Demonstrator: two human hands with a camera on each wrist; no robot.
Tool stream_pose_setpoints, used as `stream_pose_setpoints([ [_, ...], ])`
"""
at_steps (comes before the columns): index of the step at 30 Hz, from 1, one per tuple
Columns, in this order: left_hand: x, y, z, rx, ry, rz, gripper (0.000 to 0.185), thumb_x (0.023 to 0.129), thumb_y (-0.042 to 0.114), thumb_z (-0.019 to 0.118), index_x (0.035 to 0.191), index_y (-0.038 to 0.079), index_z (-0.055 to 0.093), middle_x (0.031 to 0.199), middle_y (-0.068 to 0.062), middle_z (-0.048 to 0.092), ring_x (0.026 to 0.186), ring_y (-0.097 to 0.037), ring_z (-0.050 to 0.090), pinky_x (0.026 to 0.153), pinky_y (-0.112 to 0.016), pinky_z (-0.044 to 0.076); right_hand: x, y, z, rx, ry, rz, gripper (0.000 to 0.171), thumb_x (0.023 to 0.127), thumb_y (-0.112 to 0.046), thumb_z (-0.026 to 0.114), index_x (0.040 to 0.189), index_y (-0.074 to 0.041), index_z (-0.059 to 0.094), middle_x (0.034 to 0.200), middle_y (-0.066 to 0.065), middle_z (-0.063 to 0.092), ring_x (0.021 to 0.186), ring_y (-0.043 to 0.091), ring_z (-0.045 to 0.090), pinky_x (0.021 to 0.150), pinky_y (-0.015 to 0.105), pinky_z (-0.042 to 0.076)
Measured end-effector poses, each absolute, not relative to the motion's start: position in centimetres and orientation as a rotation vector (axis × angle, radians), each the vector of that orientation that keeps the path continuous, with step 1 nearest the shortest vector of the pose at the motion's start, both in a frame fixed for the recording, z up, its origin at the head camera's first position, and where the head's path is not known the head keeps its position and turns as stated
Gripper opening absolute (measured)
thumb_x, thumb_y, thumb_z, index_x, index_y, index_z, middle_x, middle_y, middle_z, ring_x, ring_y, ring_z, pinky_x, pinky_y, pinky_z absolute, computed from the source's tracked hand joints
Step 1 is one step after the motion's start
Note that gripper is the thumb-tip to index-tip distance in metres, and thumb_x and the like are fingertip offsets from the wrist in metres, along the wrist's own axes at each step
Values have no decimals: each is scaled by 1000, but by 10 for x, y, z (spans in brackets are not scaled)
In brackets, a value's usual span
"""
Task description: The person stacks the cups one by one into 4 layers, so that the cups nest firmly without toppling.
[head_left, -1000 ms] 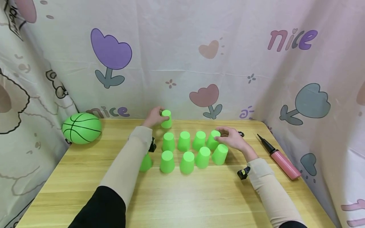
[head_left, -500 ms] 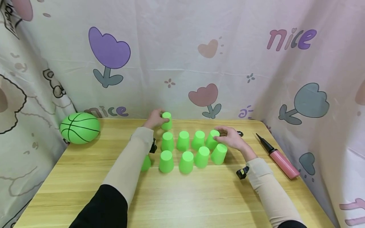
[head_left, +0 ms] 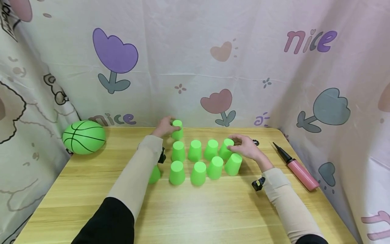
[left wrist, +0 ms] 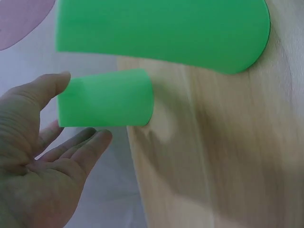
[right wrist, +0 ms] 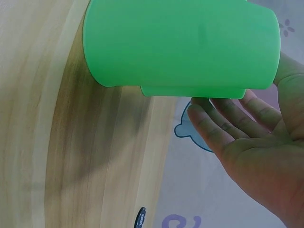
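At the back of the table, my left hand (head_left: 166, 126) pinches the top of an upside-down green cup (head_left: 177, 130), thumb on the near side. In the left wrist view the thumb and fingers lie on opposite sides of this cup (left wrist: 107, 99). My right hand (head_left: 246, 147) has its thumb and fingers about the upper part of another green cup (head_left: 225, 149), at the right end of the middle row. A nearer cup (right wrist: 180, 42) largely hides that cup in the right wrist view. Several more upside-down green cups (head_left: 177, 173) stand in two rows before my hands.
A green ball with basketball lines (head_left: 83, 137) sits at the table's back left. On the right lies a pink hand pump (head_left: 301, 174) with a black nozzle. A small black object (head_left: 256, 142) lies behind my right hand. A patterned curtain (head_left: 170, 51) hangs behind the table.
The cup in my left hand has come down slightly from a second ago. My right hand stays at its cup. The head view has shifted a little.
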State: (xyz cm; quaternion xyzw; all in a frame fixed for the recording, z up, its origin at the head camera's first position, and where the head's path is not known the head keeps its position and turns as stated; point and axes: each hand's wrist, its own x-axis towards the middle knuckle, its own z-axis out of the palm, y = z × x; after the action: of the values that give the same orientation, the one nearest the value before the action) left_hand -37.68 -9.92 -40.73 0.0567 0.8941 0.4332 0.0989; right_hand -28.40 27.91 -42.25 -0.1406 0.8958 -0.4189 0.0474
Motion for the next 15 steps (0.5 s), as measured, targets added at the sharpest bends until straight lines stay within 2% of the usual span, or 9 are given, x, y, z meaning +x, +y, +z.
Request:
stream_pose_setpoints([
  [3,-374,-106,-398,184,2664,1235,77,101,29,73,162,4,33,152,-29,51,137,-45,53,115,-56,50,-284,277,-422,-431,2727,-1277,58,95,-14,77,144,7,54,134,27,66,124,42,65,108,53,56],
  [7,-372,-120,-385,230,2698,1198,81,102,35,70,164,4,28,155,-32,47,141,-49,49,117,-61,47,-285,276,-420,-413,2733,-1256,57,94,-15,79,143,4,57,134,24,67,124,40,65,109,52,56],
  [15,-364,-140,-362,338,2757,1208,77,102,35,68,163,5,31,155,-32,48,140,-48,52,116,-60,48,-284,278,-412,-370,2748,-1252,59,95,-16,78,145,5,55,135,26,65,127,43,63,111,54,54],
])
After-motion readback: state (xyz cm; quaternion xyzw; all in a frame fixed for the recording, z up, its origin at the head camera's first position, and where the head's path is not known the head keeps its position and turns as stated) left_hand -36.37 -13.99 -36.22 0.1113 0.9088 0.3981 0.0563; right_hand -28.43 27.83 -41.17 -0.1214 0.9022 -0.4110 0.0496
